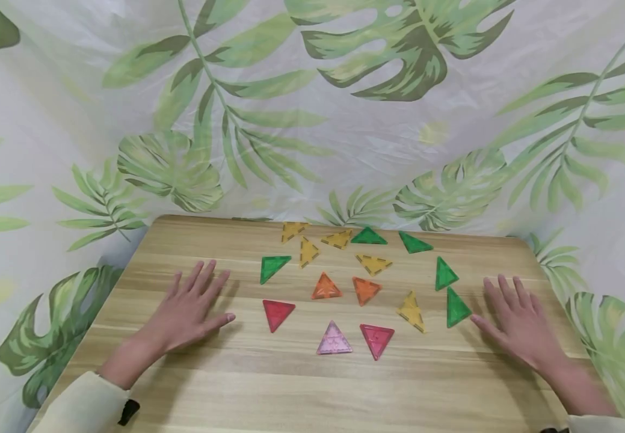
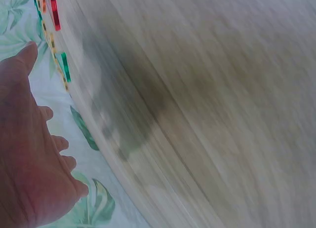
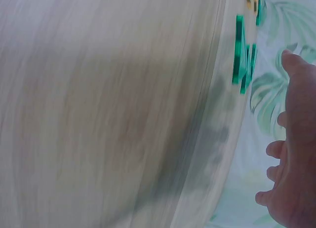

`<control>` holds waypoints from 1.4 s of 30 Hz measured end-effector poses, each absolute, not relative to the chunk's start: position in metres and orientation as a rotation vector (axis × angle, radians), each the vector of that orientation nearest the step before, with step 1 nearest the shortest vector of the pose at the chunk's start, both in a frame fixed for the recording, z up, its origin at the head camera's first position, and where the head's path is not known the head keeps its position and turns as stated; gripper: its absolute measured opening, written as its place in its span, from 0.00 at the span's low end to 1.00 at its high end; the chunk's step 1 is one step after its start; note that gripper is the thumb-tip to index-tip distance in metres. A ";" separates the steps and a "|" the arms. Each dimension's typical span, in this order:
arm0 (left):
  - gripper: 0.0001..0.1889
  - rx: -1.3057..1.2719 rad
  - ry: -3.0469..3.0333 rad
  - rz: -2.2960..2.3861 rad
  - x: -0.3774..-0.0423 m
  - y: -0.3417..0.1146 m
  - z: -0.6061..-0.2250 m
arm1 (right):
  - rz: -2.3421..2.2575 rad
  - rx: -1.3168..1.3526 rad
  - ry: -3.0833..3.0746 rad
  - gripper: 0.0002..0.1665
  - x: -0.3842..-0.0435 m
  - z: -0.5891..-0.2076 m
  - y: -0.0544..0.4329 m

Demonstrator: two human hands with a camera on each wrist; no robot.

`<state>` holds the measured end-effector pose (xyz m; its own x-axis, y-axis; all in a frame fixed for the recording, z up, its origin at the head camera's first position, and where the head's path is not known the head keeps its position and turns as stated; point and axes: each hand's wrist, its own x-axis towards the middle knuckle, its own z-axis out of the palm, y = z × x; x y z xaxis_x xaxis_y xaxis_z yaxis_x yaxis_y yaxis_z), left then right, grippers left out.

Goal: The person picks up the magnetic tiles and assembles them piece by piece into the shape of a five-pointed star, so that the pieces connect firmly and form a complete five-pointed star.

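Triangular, see-through plastic tiles lie flat and scattered over the middle and back of the wooden table. To their left, my left hand (image 1: 190,310) is held above the tabletop with fingers spread, holding nothing; a red tile (image 1: 278,314) and a green tile (image 1: 273,267) are nearest it. My right hand (image 1: 523,325) hovers on the other side, fingers extended, also holding nothing. Its thumb tip appears beside a green tile (image 1: 457,308) in the head view. Two orange tiles, including one (image 1: 367,291), a pink tile (image 1: 334,340) and another red tile (image 1: 377,340) lie between the hands.
Several yellow tiles, one of them (image 1: 374,264) near the centre, and more green tiles, such as one (image 1: 369,236) at the back, lie on the table (image 1: 269,391). A leaf-patterned cloth (image 1: 366,144) hangs behind the table's back edge and along both sides.
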<state>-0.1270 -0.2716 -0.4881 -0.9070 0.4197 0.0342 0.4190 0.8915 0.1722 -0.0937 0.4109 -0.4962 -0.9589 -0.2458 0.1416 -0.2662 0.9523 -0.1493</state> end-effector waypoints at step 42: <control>0.40 1.097 2.610 0.756 -0.151 -0.199 -0.499 | 0.654 1.122 -2.828 0.48 -0.097 -0.496 0.199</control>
<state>-0.1513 -0.1991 -0.4987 -0.7006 0.7135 0.0047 0.6057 0.5912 0.5326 -0.0971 0.1989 -0.4962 -0.7395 -0.6491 0.1786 -0.6615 0.6515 -0.3713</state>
